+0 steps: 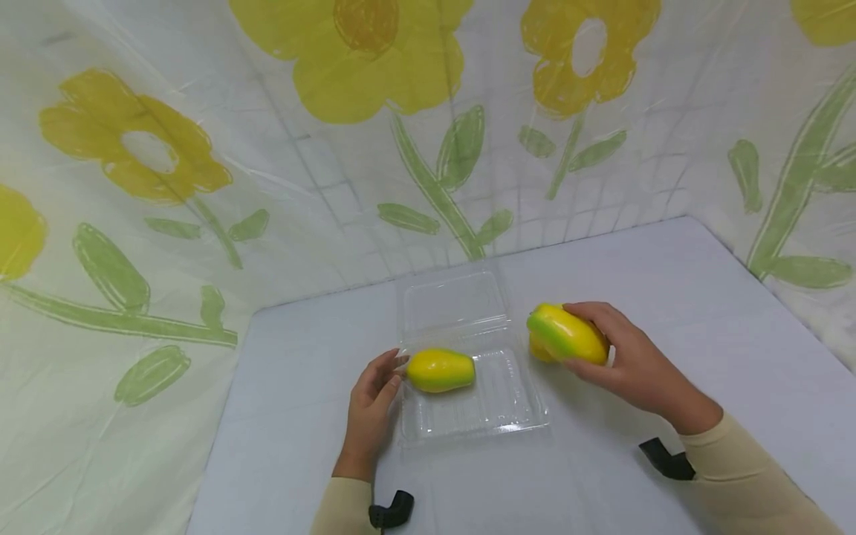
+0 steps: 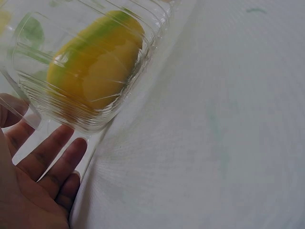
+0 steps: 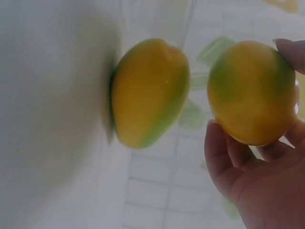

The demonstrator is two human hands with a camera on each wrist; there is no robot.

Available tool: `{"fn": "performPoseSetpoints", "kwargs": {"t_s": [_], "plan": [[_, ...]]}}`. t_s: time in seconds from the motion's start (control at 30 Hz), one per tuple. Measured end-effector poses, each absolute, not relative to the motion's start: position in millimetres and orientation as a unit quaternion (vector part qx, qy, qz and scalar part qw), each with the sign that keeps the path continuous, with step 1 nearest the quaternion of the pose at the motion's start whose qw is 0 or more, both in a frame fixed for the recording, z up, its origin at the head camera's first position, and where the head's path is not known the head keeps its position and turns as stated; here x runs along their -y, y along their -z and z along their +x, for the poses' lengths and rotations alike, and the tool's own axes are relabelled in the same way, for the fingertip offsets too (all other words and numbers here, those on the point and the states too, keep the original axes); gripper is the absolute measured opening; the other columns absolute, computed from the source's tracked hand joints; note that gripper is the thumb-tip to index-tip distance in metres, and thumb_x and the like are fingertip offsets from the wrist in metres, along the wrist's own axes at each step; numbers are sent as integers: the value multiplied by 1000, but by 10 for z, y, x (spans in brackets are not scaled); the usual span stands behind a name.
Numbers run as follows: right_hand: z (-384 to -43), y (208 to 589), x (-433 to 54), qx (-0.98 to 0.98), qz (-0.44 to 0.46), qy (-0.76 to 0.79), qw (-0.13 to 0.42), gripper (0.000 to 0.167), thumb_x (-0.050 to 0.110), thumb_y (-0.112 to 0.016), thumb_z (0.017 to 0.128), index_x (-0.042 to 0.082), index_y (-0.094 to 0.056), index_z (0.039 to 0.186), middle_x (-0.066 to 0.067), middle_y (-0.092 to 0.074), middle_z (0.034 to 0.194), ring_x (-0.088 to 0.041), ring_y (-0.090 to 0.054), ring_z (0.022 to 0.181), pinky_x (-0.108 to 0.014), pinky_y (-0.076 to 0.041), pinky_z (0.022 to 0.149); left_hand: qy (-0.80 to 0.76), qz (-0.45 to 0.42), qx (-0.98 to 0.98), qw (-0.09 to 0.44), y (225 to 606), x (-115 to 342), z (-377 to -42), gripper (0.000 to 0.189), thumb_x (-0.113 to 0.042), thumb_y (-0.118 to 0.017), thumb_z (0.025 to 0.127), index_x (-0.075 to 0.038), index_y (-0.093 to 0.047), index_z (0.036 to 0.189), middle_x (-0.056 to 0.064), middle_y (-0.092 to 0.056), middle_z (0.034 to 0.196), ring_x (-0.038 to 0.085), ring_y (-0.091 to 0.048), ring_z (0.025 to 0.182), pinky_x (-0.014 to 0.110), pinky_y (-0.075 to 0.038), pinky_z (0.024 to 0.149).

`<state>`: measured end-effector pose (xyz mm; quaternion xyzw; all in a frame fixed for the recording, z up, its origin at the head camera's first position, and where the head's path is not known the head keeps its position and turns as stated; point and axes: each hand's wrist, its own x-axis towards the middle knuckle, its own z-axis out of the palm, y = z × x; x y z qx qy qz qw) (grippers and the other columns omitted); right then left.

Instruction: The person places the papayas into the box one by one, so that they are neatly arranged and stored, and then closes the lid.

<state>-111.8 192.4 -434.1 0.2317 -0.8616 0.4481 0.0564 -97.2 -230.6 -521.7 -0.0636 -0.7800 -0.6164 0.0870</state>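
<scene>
Holding the first fruit [image 1: 568,334] aloft: the apparent step. Left hand [image 1: 368,412]: fingers loosely spread at the clear box's [image 1: 504,386] left edge. Second fruit [image 1: 440,371]: lying in box. Right hand [image 1: 631,357]: fingers and thumb gripping first fruit above white table [image 1: 301,357]. Third fruit [image 3: 150,93]: on table, just beneath. Lid [image 1: 455,301]: open, beyond box. Next move: likely needs steady grip.

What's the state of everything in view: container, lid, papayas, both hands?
Clear clamshell container: open, on the table
Clear lid: folded back
Papaya in container: lying on its side
Papaya in right hand: gripped, off the table
Third papaya: resting on table
Left hand: fingers relaxed, at container's left edge
Right hand: holding a papaya
</scene>
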Motion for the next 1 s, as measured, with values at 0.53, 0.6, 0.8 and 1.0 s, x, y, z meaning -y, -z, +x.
{"fn": "performPoseSetpoints", "kwargs": {"t_s": [0.53, 0.6, 0.8, 1.0], "plan": [[-1110, 4293, -1662, 846, 292, -443, 46, 68, 11, -87, 92, 21, -56, 152, 5, -57, 144, -17, -56, 118, -28, -50, 98, 612, -57, 784, 84, 5210, 2291, -958, 41, -10, -59, 111, -20, -63, 150, -1, -69, 141, 23, -65, 128, 28, -50, 109], [-1109, 4297, -1628, 842, 303, -445, 43, 68, 9, -86, 92, 20, -56, 152, 5, -57, 143, -17, -55, 118, -29, -50, 99, 611, -57, 785, 85, 5209, 2293, -960, 41, -10, -59, 111, -20, -63, 150, -1, -70, 141, 23, -65, 129, 28, -50, 109], [-1085, 4298, -1523, 836, 320, -444, 38, 68, 8, -86, 91, 15, -57, 152, 2, -56, 145, -18, -55, 122, -30, -51, 103, 607, -60, 788, 86, 5215, 2300, -967, 41, -10, -60, 111, -18, -63, 151, 0, -69, 142, 24, -64, 130, 27, -50, 109], [-1076, 4297, -1404, 827, 334, -452, 22, 69, 8, -86, 91, 15, -56, 153, 1, -54, 148, -18, -56, 125, -33, -51, 106, 610, -64, 785, 87, 5219, 2303, -968, 42, -9, -61, 110, -16, -62, 151, 3, -69, 142, 26, -64, 130, 27, -50, 109]]}}
